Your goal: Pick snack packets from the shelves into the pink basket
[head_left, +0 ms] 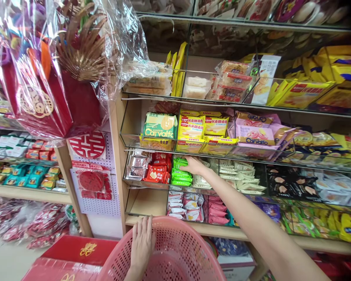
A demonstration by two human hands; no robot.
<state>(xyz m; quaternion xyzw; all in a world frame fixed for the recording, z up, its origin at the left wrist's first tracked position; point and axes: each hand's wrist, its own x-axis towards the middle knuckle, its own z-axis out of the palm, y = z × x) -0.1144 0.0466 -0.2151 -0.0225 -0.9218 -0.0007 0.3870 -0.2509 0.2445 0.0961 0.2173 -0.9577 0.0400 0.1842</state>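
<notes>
Green-wrapped packets [181, 176] on compartmented shelving [148, 201] are touched by the right hand [194, 166] (its closure and hold cannot be told); the left hand [142, 244] is laid flat, straight-fingered, against a pink basket [187, 244].

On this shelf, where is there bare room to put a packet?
The bottom left compartment has bare room between the wooden upright and white packets, below the silver packets. Around the right hand, at the green packets, it is crowded.
</notes>
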